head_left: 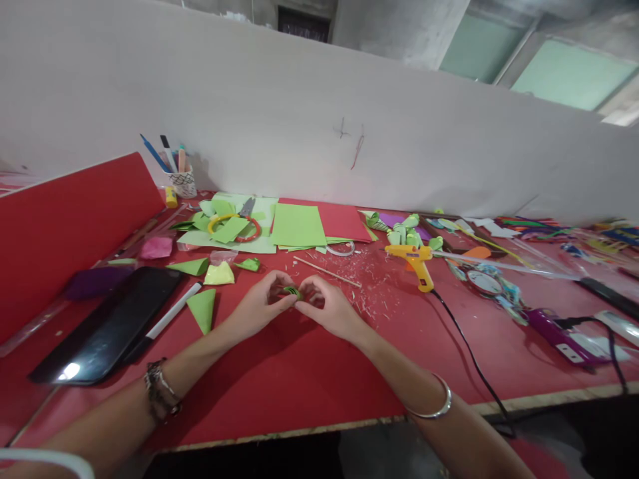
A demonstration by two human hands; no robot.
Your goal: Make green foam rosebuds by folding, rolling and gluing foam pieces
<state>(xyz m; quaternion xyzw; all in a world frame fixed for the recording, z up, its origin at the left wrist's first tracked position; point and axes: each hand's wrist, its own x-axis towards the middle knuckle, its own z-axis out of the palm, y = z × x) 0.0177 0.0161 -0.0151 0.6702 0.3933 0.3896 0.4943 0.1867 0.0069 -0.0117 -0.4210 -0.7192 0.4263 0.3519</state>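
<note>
On the red bench [299,386], the yellow glue gun [419,255] is lying on its side, and both hands work to the left of it, nearer to the person. The left hand [262,303] and the right hand [332,309] meet at the fingertips, and together they pinch one small green paper piece [293,291]. Each hand is closed upon its side of this piece; the exact place of every fingertip is hidden. The piece shows several curved edges, so it seems to be rolled or folded.

I judge that the step in hand is the shaping of this paper, and that gluing is not yet done on it, but this I cannot confirm. Behind the glue gun are some rolled green pieces [399,234], which may be similar ones already formed. Far to the left of the gun, past the left hand, lies a green cone [204,307]. A thin wooden stick [327,271] lies just left of the gun's nozzle.

The next move, in my opinion, calls for a firm but gentle pinch, so the folds do not open; if glue is needed, one hand must hold alone while the other reaches for the gun.
</note>
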